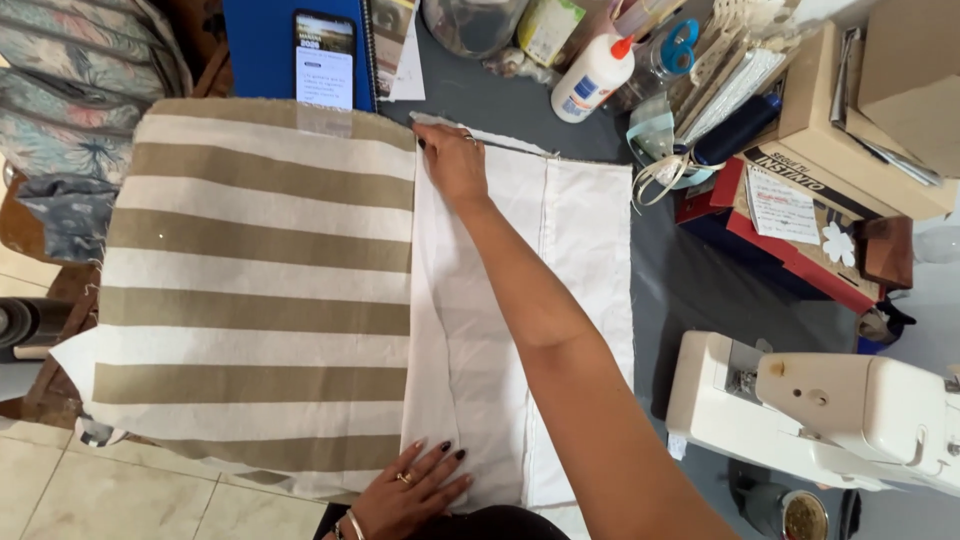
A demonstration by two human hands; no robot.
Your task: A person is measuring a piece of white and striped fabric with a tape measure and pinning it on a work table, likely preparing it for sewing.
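A beige-and-white striped fabric (260,280) lies flat on the table, its right edge meeting a plain white fabric (560,260). My right hand (450,160) reaches to the far end of that edge and presses down where the two cloths meet; it seems to pinch a thin dark tool, but I cannot tell for sure. My left hand (410,490), with rings, a bracelet and dark nails, lies flat with fingers spread on the near end of the same edge. My right forearm crosses the white fabric diagonally.
A white sewing machine (830,410) stands at the near right. At the back are a phone (325,60) leaning on a blue board, a white glue bottle (592,78), a jar, boxes and papers (850,130). Tiled floor shows at the lower left.
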